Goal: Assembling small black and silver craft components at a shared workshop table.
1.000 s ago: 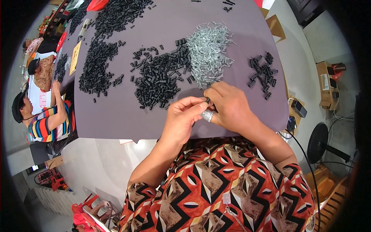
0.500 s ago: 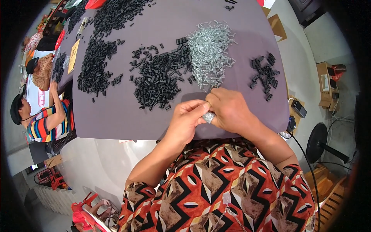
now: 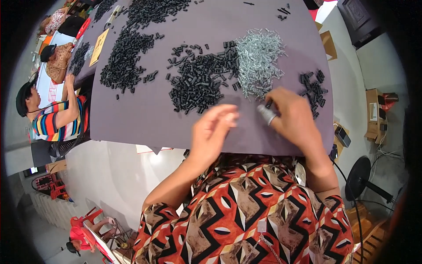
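Note:
My left hand [image 3: 211,134] hovers above the near part of the table, fingers half curled and the thumb apart from them. It is blurred by motion, and I make out nothing in it. My right hand [image 3: 292,116] is just below the pile of small silvery spring-like pieces [image 3: 259,64]. Its fingers pinch a small black plastic piece [image 3: 269,104], mostly hidden by them. Silver-grey wrapping [image 3: 266,115] covers one finger of that hand. Left of the silvery pile, and touching it, lies a heap of short black tubular pieces [image 3: 193,86].
A smaller group of black pieces [image 3: 314,92] lies at the right table edge. More black heaps [image 3: 125,59] spread to the left and far side of the grey tabletop [image 3: 132,125]. A person in a striped shirt [image 3: 57,121] works at the left. Cardboard boxes [image 3: 373,114] stand right.
My hands were together with fingertips meeting; now they are apart. The right hand has moved right, toward the silvery pile's near end. The whole view has shifted slightly.

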Demonstrator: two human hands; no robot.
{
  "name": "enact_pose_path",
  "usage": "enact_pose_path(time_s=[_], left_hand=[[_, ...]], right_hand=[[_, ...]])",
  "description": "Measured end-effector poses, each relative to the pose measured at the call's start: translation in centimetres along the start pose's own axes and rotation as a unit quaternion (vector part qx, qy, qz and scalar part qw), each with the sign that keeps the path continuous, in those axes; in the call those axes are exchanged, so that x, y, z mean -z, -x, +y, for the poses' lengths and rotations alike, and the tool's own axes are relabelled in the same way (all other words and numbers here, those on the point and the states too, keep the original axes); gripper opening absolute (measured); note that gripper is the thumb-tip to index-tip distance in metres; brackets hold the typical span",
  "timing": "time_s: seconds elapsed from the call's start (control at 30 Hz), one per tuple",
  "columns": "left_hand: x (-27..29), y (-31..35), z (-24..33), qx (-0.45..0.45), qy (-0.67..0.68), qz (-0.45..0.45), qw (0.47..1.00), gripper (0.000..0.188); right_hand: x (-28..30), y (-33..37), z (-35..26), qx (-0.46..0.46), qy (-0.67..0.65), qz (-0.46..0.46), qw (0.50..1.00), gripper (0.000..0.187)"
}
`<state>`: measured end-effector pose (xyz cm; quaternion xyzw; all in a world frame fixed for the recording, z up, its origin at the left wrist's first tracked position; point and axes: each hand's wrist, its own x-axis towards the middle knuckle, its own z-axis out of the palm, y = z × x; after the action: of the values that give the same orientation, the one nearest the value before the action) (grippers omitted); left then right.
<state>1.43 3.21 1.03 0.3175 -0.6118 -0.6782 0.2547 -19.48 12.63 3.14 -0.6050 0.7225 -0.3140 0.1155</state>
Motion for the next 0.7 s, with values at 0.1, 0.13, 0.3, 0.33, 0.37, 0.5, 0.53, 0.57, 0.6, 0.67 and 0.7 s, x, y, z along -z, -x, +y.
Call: enact_pose_path(time_s=[0.1,0.13,0.3,0.33,0.37,0.5,0.53,0.57,0.6,0.67,0.7], left_hand=[[3.1,-0.3,0.4,-0.154,-0.273,0.110,0.943,0.012],[3.8,-0.4,0.3,-0.163,-0.323,0.115,0.925,0.013],[4.9,-0.7,-0.3,-0.238,-0.494,0.117,0.828,0.012],[4.6,-0.8,-0.3,-0.221,-0.495,0.114,0.832,0.011],[4.7,-0.9,-0.4,-0.225,-0.491,0.111,0.834,0.011],[5.0,-1.2,-0.4,-0.250,-0.520,0.106,0.810,0.009],[4.9,-1.2,-0.3,-0.238,-0.517,0.102,0.816,0.010],[4.8,-1.2,-0.2,-0.225,-0.514,0.100,0.822,0.010],[4.7,-1.2,-0.3,-0.230,-0.511,0.099,0.822,0.010],[4.6,-1.3,-0.4,-0.241,-0.506,0.098,0.822,0.011],[4.5,-1.3,-0.5,-0.247,-0.502,0.097,0.823,0.011]], right_hand=[[1.8,0.5,2.0,-0.022,0.064,0.031,0.997,0.017],[1.9,0.9,3.0,-0.045,0.084,0.034,0.995,0.018],[2.9,2.7,5.2,-0.110,0.120,0.031,0.986,0.019],[3.1,2.9,5.3,-0.106,0.115,0.035,0.987,0.020],[3.1,3.0,5.2,-0.101,0.107,0.040,0.988,0.020],[3.4,2.8,4.0,-0.149,0.077,0.028,0.985,0.023],[3.2,2.9,4.2,-0.146,0.077,0.029,0.986,0.023],[3.0,3.0,4.4,-0.139,0.071,0.060,0.986,0.025],[2.8,2.9,4.5,-0.132,0.065,0.091,0.985,0.028],[2.9,2.5,3.7,-0.124,0.081,0.081,0.986,0.027],[2.9,2.3,3.3,-0.120,0.100,0.071,0.985,0.026]])
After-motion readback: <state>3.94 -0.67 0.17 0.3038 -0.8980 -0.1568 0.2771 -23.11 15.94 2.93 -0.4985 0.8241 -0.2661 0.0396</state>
